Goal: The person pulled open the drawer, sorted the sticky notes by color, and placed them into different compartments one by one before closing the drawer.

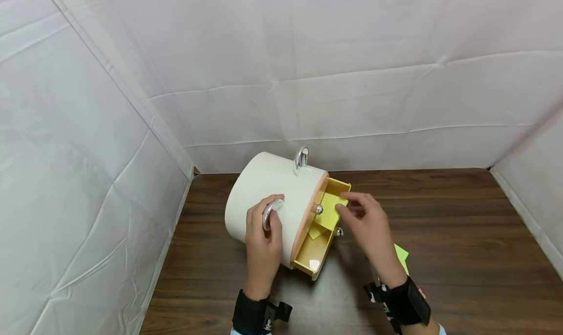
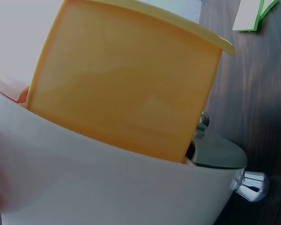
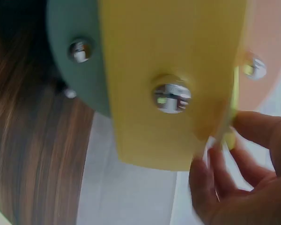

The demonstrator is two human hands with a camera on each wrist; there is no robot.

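Observation:
A white drum-shaped box (image 1: 259, 183) lies on the table with its yellow drawer (image 1: 314, 257) pulled out to the right. My left hand (image 1: 264, 247) grips one of the box's two silver handles (image 1: 273, 205), fingers curled round it. Yellow sticky notes (image 1: 327, 213) lie in the open drawer, the upper one reaching over its edge. At that edge, my right hand (image 1: 367, 222) pinches the upper note between thumb and finger. The right wrist view shows the yellow drawer front with its silver knob (image 3: 172, 97) and the thin edge of the note beside the fingers.
Peach (image 3: 267, 51) and green (image 3: 75, 23) fronts with silver knobs flank the yellow drawer. Green-edged paper (image 1: 401, 257) lies on the wooden table (image 1: 457, 237), partly behind the right forearm. White cloth walls (image 1: 352, 105) stand at the back and sides.

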